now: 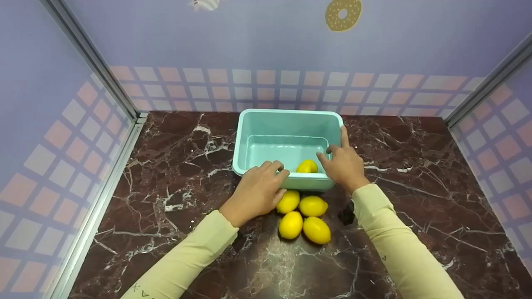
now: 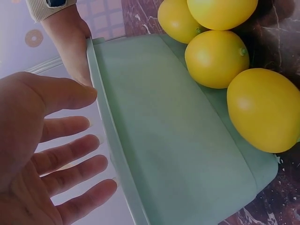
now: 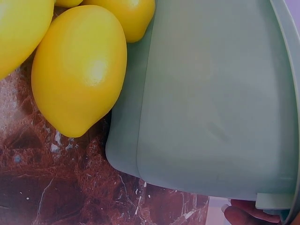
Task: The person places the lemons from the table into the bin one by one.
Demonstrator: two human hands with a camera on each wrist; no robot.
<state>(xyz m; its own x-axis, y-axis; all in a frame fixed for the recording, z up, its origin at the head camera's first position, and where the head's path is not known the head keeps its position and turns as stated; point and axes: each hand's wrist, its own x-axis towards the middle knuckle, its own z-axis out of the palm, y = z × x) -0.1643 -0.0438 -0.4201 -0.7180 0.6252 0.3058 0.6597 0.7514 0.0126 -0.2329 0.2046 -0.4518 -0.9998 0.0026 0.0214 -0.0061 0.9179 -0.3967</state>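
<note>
Plainly, our left hand (image 1: 257, 192) lies nearer the loose lemons (image 1: 313, 206), four o'clock from it on the tabletop (image 1: 199, 249) and seven o'clock from our right hand (image 1: 346, 165). Relaxed and holding nothing, our left is at the bin's (image 1: 286, 113) front rim, our right gripping its three-o'clock end; one inner lemon (image 1: 307, 166) sits at our left's two o'clock

The head view looks down toward the far edge of the dark-red marbled surface (image 1: 415, 232); both wrist views, closer, share the mint-green rectangular plastic bin's near wall (image 2: 164, 131) and oval yellow lemons (image 2: 215, 61).
</note>
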